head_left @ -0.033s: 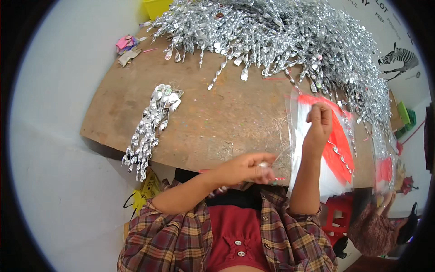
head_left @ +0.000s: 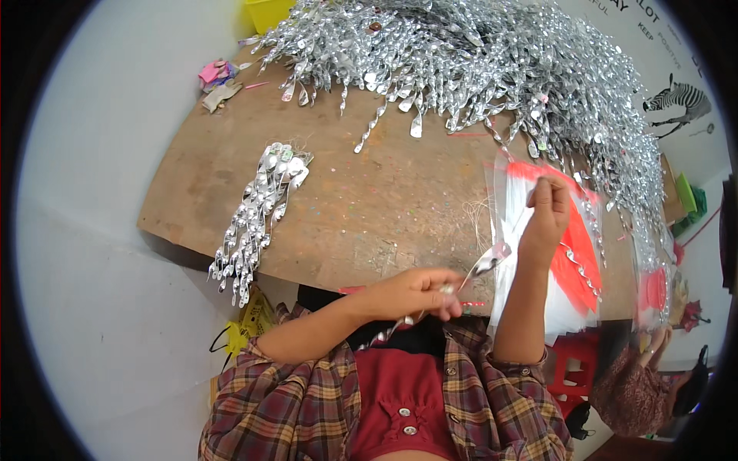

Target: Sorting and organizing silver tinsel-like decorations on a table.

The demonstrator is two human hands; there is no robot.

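My left hand [head_left: 432, 293] is closed at the near edge of the table, its fingertips pinched together. A twisted silver foil strip [head_left: 396, 330] hangs from it over my lap. Between my hands a shiny piece of foil [head_left: 492, 259] shows, beside a thin pale line near my left fingertips; whether it belongs to the same strip I cannot tell. My right hand [head_left: 546, 219] is raised above a clear plastic bag of white and red-orange material [head_left: 573, 261], thumb and fingers pressed together. What they pinch is too thin to make out.
A large heap of twisted silver strips [head_left: 461, 61] covers the back of the brown table [head_left: 369, 200]. A tied bundle of them [head_left: 257, 215] overhangs the left edge. Loose threads [head_left: 477, 213] lie by the bag. Crumpled cloths [head_left: 219, 84] sit back left; a red stool [head_left: 573, 365] and another person [head_left: 634, 384] are at right.
My left hand has shifted slightly left and down, my right hand slightly right. The foil piece between them and the hanging strip now show more clearly.
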